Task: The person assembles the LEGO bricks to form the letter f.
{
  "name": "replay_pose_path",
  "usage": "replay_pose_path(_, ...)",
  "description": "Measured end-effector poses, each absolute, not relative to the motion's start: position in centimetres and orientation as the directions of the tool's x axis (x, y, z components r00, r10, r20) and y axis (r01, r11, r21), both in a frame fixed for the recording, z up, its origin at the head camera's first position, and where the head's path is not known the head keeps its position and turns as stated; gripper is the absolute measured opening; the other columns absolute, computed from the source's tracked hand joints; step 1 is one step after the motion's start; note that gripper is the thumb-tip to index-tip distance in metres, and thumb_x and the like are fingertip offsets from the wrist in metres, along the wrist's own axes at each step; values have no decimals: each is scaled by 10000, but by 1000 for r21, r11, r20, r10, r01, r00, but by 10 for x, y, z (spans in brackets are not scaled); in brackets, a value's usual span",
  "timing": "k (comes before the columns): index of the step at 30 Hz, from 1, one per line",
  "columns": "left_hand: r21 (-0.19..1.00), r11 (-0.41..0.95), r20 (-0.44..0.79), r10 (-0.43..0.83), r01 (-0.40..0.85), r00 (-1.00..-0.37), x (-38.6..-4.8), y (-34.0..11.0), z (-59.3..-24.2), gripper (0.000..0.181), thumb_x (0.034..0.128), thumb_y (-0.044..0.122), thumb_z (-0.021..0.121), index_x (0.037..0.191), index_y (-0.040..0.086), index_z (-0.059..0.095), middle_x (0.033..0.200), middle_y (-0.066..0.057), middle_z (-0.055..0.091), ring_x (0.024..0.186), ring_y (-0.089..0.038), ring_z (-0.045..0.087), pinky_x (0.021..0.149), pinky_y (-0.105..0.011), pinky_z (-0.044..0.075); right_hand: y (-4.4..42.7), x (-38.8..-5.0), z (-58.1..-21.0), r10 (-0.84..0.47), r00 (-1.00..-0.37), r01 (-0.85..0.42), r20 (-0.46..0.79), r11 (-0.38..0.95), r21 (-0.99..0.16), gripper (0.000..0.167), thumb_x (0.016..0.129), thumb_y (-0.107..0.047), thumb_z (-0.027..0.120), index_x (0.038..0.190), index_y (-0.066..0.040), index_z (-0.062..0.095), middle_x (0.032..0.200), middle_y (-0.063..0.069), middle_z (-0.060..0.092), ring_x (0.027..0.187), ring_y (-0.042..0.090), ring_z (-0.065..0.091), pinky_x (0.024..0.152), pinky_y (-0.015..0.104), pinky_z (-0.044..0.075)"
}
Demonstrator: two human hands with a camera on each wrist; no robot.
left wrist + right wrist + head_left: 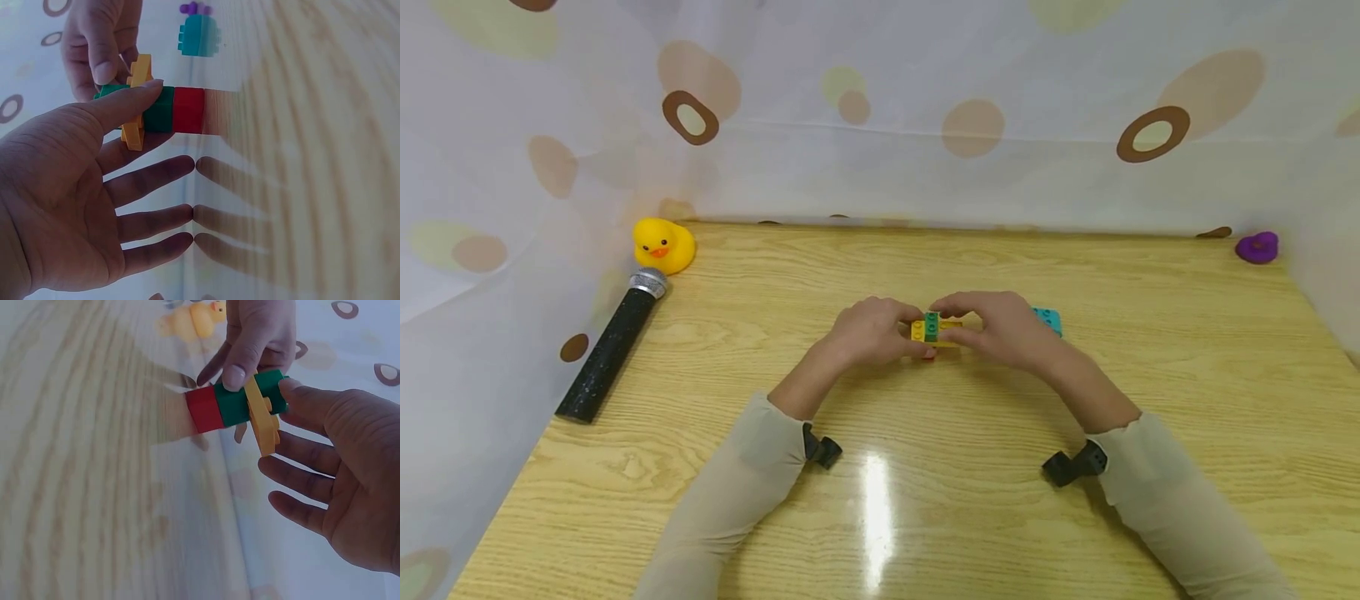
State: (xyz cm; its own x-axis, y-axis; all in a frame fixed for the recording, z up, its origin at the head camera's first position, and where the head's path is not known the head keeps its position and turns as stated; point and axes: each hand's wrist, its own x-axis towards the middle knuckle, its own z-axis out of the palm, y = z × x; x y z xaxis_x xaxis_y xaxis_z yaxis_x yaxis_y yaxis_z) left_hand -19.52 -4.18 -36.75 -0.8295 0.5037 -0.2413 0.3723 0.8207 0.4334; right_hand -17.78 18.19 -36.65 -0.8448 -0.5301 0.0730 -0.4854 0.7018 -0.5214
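On the table between both hands stands a small upright stack of toy building bricks. A red brick (189, 110) forms its base, with a lower green brick (232, 405) above it. Across that lies a flat yellow plank-like brick (263, 422), topped by an upper green brick (932, 326). My left hand (876, 332) pinches the lower green brick from the left, its other fingers spread straight. From the right, my right hand (1009, 329) pinches the upper green brick between thumb and fingers. A teal brick (1048, 321) lies partly hidden behind the right hand.
A yellow rubber duck (664, 246) and a black microphone (613, 346) with a silver head are at the table's left side. In the far right corner sits a small purple duck (1257, 247). Patterned white cloth (895, 183) rises behind the wooden table (962, 517).
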Motion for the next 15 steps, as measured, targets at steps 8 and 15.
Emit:
replay_pose_path(8,411,834,-256,494,369,-831,-197,-40,-368,666,898,572,708,1440,204,591,1183,31,733,987,-156,671,775,-338,538,197,-184,-361,-506,-856,-487,105,720,-494,437,960,-287,718,1377,-184,638,1209,53,747,1084,293,697,758,392,505)
replay_pose_path(15,413,836,-260,488,361,-833,-197,-41,-368,660,897,566,712,1437,204,594,1205,23,724,968,-158,655,780,-338,529,208,-189,-358,-484,-867,-476,118,735,-483,447,958,-301,720,1388,-208,638,1215,61,746,1098,296,692,786,426,516)
